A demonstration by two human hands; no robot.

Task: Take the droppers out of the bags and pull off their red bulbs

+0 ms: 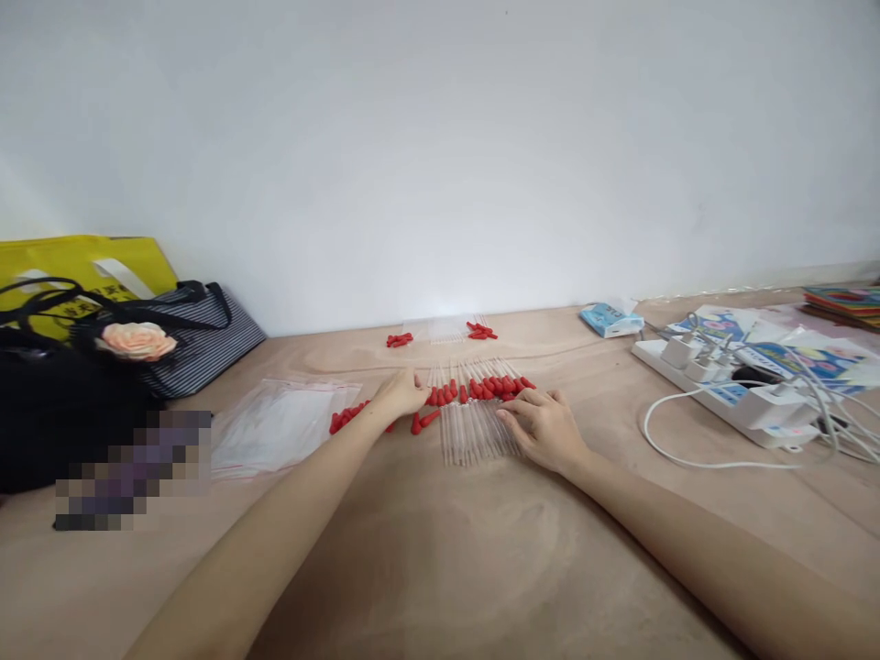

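Observation:
Red rubber bulbs (495,389) lie in a row across the table, with thin clear glass droppers (479,435) laid side by side in front of them. More clear tubes (467,368) point away behind the bulbs. My left hand (402,394) is at the left end of the row, fingers closed together beside the bulbs; what they hold, if anything, is hidden. My right hand (546,429) rests at the right end, its bent fingers apart, touching or very near the bulbs and tubes. Loose red bulbs (346,417) lie left of my left wrist, and two more (424,421) lie in front of it.
Clear zip bags (279,426) lie at left, near a striped bag (206,335) and a yellow bag (148,261). A clear pack with red bulbs (440,330) lies by the wall. At right are a tissue pack (610,319) and a power strip (721,394) with loose cables.

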